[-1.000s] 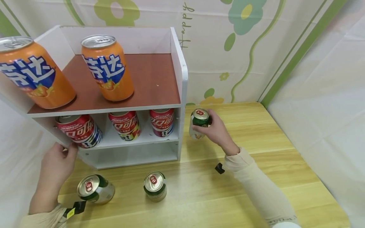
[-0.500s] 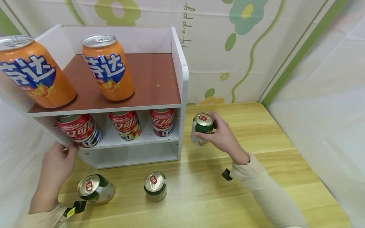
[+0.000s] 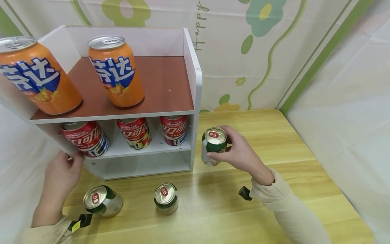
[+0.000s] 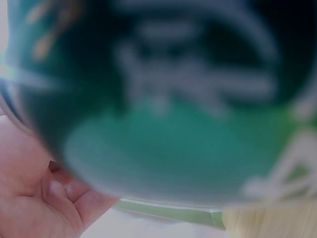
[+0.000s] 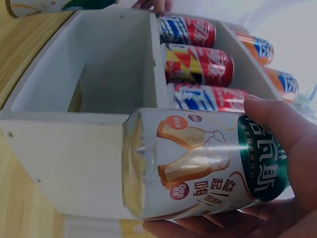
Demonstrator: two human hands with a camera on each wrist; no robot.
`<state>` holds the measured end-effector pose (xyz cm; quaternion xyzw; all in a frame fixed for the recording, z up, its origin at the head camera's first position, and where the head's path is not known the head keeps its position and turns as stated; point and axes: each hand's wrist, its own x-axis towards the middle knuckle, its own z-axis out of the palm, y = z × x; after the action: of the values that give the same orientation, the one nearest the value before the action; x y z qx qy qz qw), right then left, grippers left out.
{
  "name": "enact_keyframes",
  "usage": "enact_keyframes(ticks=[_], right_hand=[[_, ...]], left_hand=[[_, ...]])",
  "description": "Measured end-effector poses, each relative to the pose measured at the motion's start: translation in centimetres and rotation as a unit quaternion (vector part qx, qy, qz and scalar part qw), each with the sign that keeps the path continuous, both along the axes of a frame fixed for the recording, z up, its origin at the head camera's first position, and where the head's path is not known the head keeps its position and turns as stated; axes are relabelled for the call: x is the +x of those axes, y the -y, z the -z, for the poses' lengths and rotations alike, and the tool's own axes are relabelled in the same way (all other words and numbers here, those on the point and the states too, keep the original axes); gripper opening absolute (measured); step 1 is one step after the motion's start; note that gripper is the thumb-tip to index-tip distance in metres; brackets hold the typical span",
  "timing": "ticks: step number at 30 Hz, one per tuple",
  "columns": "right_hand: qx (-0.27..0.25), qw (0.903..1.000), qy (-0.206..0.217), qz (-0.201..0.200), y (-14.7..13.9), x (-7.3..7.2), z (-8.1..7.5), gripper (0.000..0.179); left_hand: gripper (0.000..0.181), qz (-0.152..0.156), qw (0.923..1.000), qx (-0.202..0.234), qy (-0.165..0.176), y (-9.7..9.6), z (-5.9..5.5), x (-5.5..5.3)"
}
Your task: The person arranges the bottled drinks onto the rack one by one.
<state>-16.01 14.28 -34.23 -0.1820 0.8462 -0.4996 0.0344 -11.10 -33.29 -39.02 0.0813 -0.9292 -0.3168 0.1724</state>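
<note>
My right hand point(image 3: 240, 150) grips a green and white drink can point(image 3: 213, 146) around its side, just right of the white shelf point(image 3: 197, 101). In the right wrist view the can point(image 5: 193, 163) lies across the picture, thumb on one side and fingers below. My left hand point(image 3: 62, 174) holds the shelf's left side wall with thumb and fingers, low beside the middle tier. Two similar cans stand on the table below the shelf: one near my left wrist point(image 3: 102, 201) and a second can point(image 3: 166, 199) further right. A green can point(image 4: 188, 144) fills most of the left wrist view, blurred.
On the top tier stand two orange soda cans, the left can point(image 3: 39, 76) and the right can point(image 3: 115, 71). Three red cola cans, among them the middle can point(image 3: 134, 134), stand on the middle tier. Patterned cloth point(image 3: 225, 57) hangs behind the wooden table point(image 3: 274, 142).
My right hand has drawn the green and white can nearer to me, along the shelf's right side. The left hand and the other cans keep their places.
</note>
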Motion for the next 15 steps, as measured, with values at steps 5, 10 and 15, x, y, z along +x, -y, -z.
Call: enact_keyframes(ticks=[5, 10, 15], right_hand=[[0.002, 0.9996, -0.007, -0.026, 0.9, 1.4, -0.8, 0.067], [-0.013, 0.9981, -0.013, -0.059, 2.2, 2.5, -1.4, 0.070], [-0.054, 0.9936, 0.016, -0.098, 4.0, 2.9, -1.6, 0.072]], left_hand=[[0.034, 0.001, 1.0000, -0.002, -0.003, 0.0, 0.0, -0.1], [0.033, 0.002, 1.0000, -0.003, -0.005, 0.1, 0.1, -0.1], [0.035, 0.004, 1.0000, 0.004, 0.001, 0.0, 0.1, 0.0]])
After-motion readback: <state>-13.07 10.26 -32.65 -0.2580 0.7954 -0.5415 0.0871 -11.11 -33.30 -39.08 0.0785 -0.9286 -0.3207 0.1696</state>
